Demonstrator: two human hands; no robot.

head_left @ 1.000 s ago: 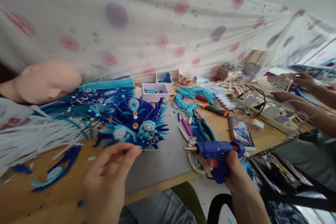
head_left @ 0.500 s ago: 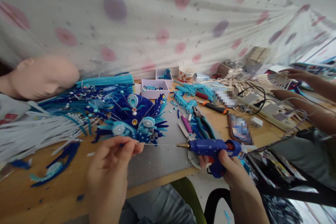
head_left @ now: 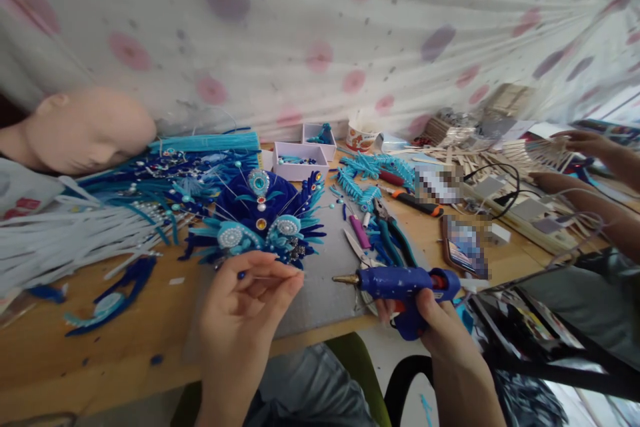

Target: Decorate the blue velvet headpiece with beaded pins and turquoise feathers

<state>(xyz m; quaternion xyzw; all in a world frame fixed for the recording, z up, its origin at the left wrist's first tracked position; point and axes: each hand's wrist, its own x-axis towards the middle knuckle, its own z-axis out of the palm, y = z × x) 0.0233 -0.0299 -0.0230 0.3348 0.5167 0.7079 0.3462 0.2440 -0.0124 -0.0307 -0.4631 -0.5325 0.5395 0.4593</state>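
My right hand (head_left: 440, 320) is wrapped round the handle of a blue glue gun (head_left: 395, 283), its metal nozzle pointing left. Facing the nozzle, across a small gap, my left hand (head_left: 250, 300) pinches a thin wire with a small dark blue bead (head_left: 241, 275) near the palm. Just behind my left hand, a blue and turquoise headpiece (head_left: 261, 210) with gems, pearls and feather-like pieces rests on the grey mat (head_left: 315, 303).
Pliers (head_left: 393, 233), scissors (head_left: 356, 247), a phone (head_left: 463, 247) and small white boxes (head_left: 300, 161) lie beyond. A mannequin head (head_left: 93, 130) and white strips (head_left: 65, 233) are at left. Another person's hands (head_left: 585, 147) are at far right.
My left hand has moved right, nearer the nozzle. The thin strand that stretched between its fingers and the nozzle no longer shows. The view has shifted slightly.
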